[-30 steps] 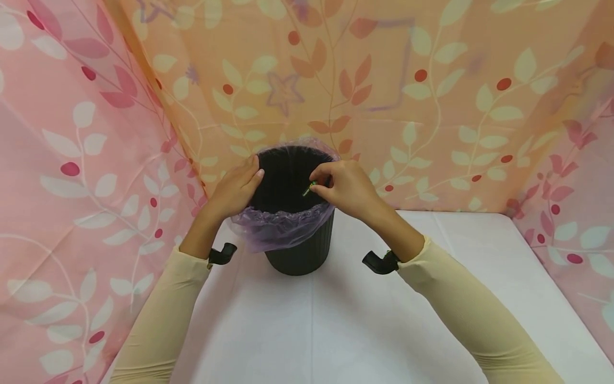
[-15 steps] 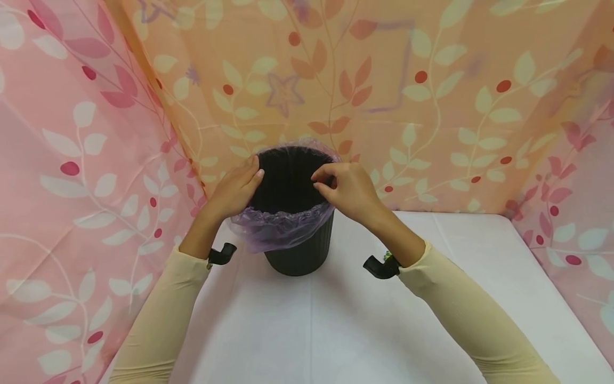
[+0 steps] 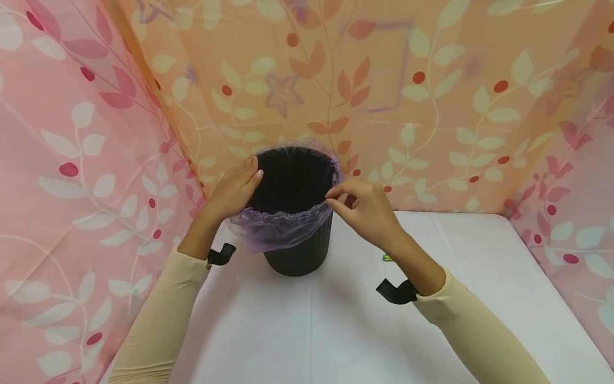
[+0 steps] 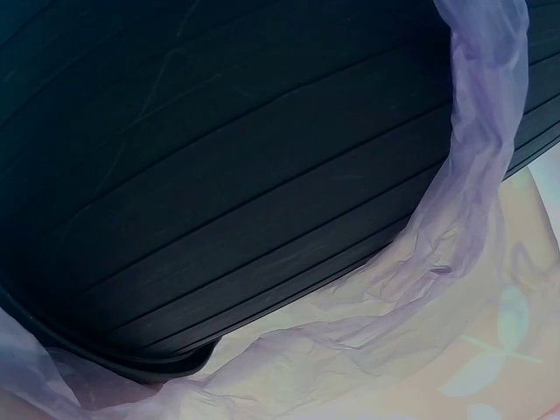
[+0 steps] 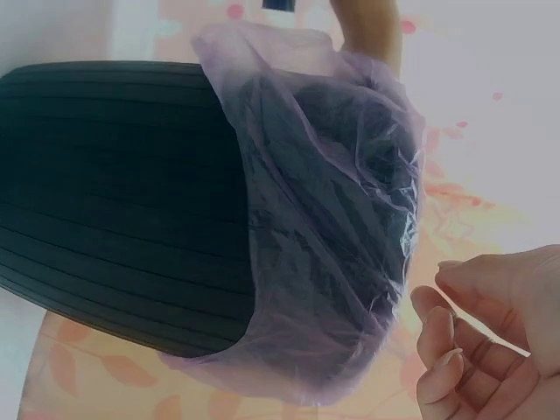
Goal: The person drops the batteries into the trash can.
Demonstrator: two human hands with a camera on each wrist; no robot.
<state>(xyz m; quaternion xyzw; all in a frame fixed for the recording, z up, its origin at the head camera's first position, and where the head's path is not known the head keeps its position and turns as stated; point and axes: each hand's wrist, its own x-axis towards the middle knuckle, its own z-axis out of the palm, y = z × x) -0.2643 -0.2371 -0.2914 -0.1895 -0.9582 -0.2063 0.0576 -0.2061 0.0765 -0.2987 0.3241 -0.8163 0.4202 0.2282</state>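
Clearly, 2 hands (image 3: pixel 235 186) (image 3: pixel 366 210) flank 1 plain bin (image 3: pixel 302 253).

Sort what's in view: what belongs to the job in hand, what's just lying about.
Job in hand:
black bin
purple liner over its rim
left hand at the rim
right hand near it
perhaps the small green item, partly hidden

Just around:
white table
floral cloth
black wrist pieces
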